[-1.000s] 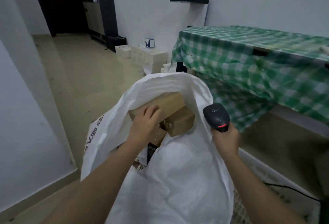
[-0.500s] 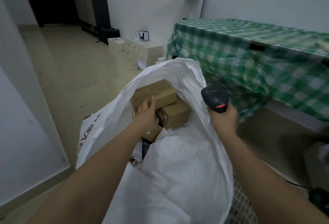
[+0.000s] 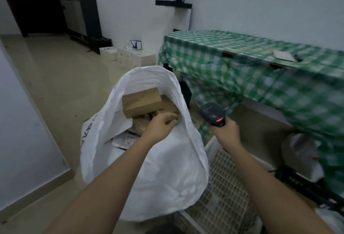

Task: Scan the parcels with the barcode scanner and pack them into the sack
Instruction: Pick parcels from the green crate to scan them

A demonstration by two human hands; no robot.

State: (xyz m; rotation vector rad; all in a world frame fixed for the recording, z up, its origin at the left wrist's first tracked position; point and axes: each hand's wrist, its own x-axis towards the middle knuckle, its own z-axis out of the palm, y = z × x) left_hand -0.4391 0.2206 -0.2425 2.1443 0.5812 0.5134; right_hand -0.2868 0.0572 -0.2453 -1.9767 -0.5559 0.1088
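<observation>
Two brown cardboard parcels [image 3: 142, 102] show inside the white sack [image 3: 167, 168]; left hand [image 3: 162, 124] fingers curl at its rim, right hand [image 3: 226, 133] grips the black scanner [image 3: 213, 114].

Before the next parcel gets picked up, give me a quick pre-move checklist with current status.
1. Sack mouth open: ok. The white sack gapes wide, rim standing up.
2. Last parcel seated: ok. The top cardboard box lies inside the sack on other parcels.
3. Left hand free: cannot tell. The left hand sits at the sack's near rim, fingers curled; whether it pinches the fabric is unclear.
4. Scanner in hand: ok. The right hand grips the barcode scanner, red light showing.
5. Next parcel in view: not ok. The white crate beside the sack shows no parcel.
</observation>
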